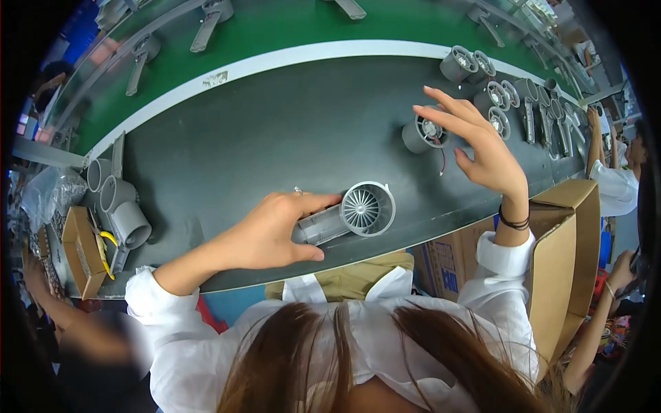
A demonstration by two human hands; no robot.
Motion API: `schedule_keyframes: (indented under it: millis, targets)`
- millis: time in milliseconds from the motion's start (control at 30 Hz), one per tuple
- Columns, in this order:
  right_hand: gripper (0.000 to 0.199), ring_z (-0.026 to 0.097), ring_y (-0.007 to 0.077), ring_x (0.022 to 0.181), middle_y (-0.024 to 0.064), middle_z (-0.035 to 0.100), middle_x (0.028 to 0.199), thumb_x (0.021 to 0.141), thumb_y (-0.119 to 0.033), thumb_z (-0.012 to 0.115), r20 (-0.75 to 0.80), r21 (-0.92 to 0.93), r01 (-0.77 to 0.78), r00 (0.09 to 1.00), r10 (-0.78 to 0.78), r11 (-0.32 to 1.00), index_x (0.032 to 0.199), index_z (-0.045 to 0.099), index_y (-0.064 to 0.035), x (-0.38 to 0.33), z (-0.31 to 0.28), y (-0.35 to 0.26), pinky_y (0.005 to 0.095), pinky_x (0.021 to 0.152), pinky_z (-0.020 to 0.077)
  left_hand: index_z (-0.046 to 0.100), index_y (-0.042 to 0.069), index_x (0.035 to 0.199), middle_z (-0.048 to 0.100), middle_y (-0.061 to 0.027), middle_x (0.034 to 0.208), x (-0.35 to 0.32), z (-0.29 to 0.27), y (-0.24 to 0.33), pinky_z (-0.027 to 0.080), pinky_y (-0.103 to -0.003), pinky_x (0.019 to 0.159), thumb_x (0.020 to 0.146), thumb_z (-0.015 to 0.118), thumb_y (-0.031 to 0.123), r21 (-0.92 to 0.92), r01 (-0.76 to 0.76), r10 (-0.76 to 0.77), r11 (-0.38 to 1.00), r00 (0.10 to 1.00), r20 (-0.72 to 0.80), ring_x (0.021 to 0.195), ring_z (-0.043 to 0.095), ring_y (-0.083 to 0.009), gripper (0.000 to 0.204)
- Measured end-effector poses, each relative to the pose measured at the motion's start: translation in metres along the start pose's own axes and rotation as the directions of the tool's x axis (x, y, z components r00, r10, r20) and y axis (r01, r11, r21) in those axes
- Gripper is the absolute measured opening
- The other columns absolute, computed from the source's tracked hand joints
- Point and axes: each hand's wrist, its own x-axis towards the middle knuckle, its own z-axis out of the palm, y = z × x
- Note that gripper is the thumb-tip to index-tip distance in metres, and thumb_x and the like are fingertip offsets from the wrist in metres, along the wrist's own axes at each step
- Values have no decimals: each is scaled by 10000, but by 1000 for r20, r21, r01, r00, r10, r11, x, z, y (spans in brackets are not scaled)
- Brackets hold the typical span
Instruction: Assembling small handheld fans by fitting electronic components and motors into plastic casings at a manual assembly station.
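The left hand (272, 230) was closed around the handle end of a grey fan housing (351, 215), thumb below and fingers over the top, pinning it on the dark worktop (261, 131) close to its near edge. The round, finned mouth of the housing stuck out at the hand's 3 o'clock side, clear of the fingers.

The right hand (482, 148) hovered open and empty, fingers spread and pointing toward 10 o'clock. It was well apart from the left hand, up at about 1 o'clock from the housing. Just beside its fingertips, at the hand's 9 o'clock, stood a small grey motor unit (421, 133) with a thin red wire hanging from it; whether the fingertips touched it could not be told.

Farther out, at 1 o'clock from the right hand, a cluster of similar grey fan parts (496, 93) lay along the worktop's far edge. At 9 o'clock from the left hand, grey tubular housings (120, 210) stood beside a small cardboard box (81, 251). Beyond the worktop's white edge ran a green conveyor belt (275, 31) carrying grey handle pieces. A large cardboard carton (561, 261) stood at the person's right.
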Motion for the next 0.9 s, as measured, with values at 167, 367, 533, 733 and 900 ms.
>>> schedule_keyframes:
  millis: [167, 367, 533, 733, 900]
  targets:
    - [708, 522, 344, 1025, 143, 505, 1316, 580, 117, 644, 112, -59, 30, 993, -23, 998, 1237, 573, -136, 11, 3, 2, 378, 859, 461, 422, -40, 1341, 600, -147, 1155, 0, 4, -7, 460, -334, 928, 678, 718, -60, -667, 197, -86, 718, 977, 195, 995, 593, -192, 726]
    - [582, 594, 227, 785, 102, 624, 1006, 596, -28, 764, -65, -99, -105, 993, 99, 990, 1153, 605, -78, 2, 10, -19, 267, 628, 450, 397, -51, 1359, 471, -150, 1347, 0, 5, -19, 301, -307, 1083, 715, 696, -66, -767, 140, -33, 626, 988, 152, 1256, 434, -186, 710]
    - [506, 613, 202, 847, 124, 630, 999, 587, 18, 727, -357, -113, -177, 926, 126, 978, 1084, 635, 2, -17, -7, -70, 277, 719, 492, 411, -59, 1345, 503, -142, 1308, -1, 5, -16, 351, -297, 1047, 729, 680, -66, -780, 128, -51, 613, 991, 123, 1204, 481, -175, 673]
    - [515, 637, 265, 844, 160, 627, 997, 544, 49, 730, -297, -324, 75, 938, -177, 943, 1051, 646, 29, -11, 17, -84, 305, 719, 520, 424, -61, 1337, 533, -139, 1264, -5, 8, -17, 426, -284, 957, 733, 685, -46, -780, 165, -102, 603, 986, 130, 1122, 536, -167, 658]
    - [409, 560, 169, 606, 94, 635, 917, 582, -4, 717, -311, -517, 293, 811, -496, 804, 976, 694, -110, -9, 35, -75, 255, 491, 443, 435, -57, 1334, 531, -134, 1271, -1, 10, -23, 440, -301, 947, 739, 700, -24, -755, 122, -38, 644, 991, 128, 1128, 532, -172, 652]
